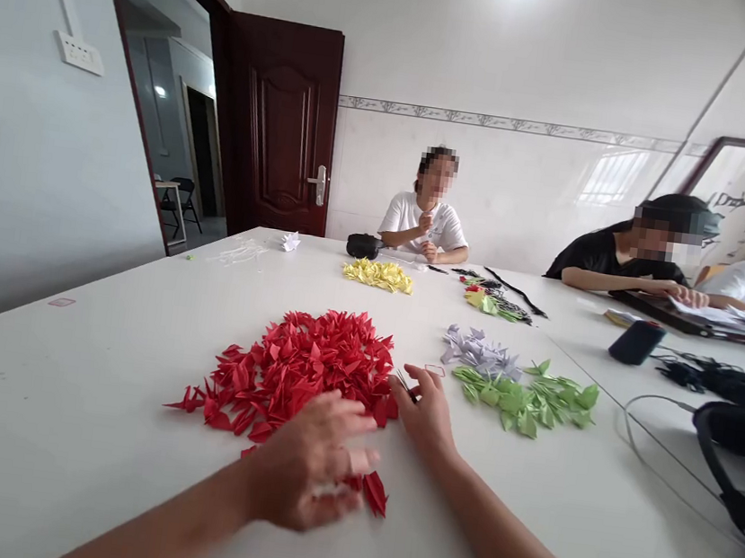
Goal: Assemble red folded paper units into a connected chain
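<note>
A large heap of folded red origami paper pieces (298, 365) lies on the white table (70, 423) in front of me. My left hand (306, 461) is blurred, with fingers spread, and hangs over the heap's near edge. Two loose red pieces (373, 492) lie just beyond its fingertips. My right hand (428, 413) rests at the heap's right side, its fingers pinching a thin dark tool (405, 384). Close by lies a small red-outlined paper scrap (435, 370). Past it are pale lilac folded pieces (478, 353) and green ones (524, 402).
Yellow folded pieces (378, 274), a black pouch (363, 245) and a mixed pile with black strips (496, 299) lie farther along the table. A phone (636, 341) and black cables (719, 380) are at right. Several co-workers sit beyond the table.
</note>
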The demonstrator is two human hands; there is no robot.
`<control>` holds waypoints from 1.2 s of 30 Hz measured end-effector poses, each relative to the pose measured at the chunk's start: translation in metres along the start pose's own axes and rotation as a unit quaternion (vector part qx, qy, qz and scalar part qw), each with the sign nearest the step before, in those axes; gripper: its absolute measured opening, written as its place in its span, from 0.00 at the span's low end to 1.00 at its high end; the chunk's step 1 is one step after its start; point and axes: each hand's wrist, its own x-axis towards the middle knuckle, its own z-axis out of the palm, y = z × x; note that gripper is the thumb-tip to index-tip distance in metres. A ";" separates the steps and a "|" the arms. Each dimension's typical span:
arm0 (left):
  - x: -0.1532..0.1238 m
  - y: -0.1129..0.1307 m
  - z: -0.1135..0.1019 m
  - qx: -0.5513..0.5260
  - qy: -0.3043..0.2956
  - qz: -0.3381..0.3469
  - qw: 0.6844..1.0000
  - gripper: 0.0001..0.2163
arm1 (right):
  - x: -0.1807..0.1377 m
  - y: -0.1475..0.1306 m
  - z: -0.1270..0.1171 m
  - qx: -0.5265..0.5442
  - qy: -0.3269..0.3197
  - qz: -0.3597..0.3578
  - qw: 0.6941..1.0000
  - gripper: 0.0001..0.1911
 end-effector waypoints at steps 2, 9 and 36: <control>0.010 0.020 0.013 -0.012 -0.039 0.053 0.998 0.15 | 0.003 0.001 0.003 0.003 0.023 -0.008 1.000 0.22; 0.032 0.013 0.048 0.014 -0.039 -0.007 0.999 0.11 | 0.010 0.002 0.007 0.007 0.012 -0.035 0.999 0.16; 0.032 -0.030 0.050 0.055 0.077 -0.155 0.983 0.11 | 0.009 -0.001 -0.002 0.006 -0.013 0.040 0.999 0.15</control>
